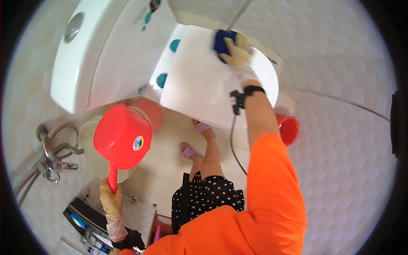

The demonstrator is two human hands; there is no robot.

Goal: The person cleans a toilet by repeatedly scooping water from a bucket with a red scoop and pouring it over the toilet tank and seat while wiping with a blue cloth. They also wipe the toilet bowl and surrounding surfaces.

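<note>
My gloved right hand (238, 52) presses a dark blue cloth (223, 44) against the far side of the closed white toilet lid (204, 70); its fingers are spread over the cloth's right part. At the lower left, my gloved left hand (111, 194) is closed round the handle of a red plastic dipper (122, 137). The dipper is held up in front of a cream bucket, its underside or side towards me; what is inside cannot be seen. The toilet's white cistern (127, 47) stands left of the lid.
A cream bucket (92, 159) and a pink-red bucket (153, 116) stand behind the dipper. A wall-mounted metal shower mixer (51, 156) juts out at left. A small red bin (289, 129) is right of the toilet, and a black shelf with toiletries (86, 220) is at lower left.
</note>
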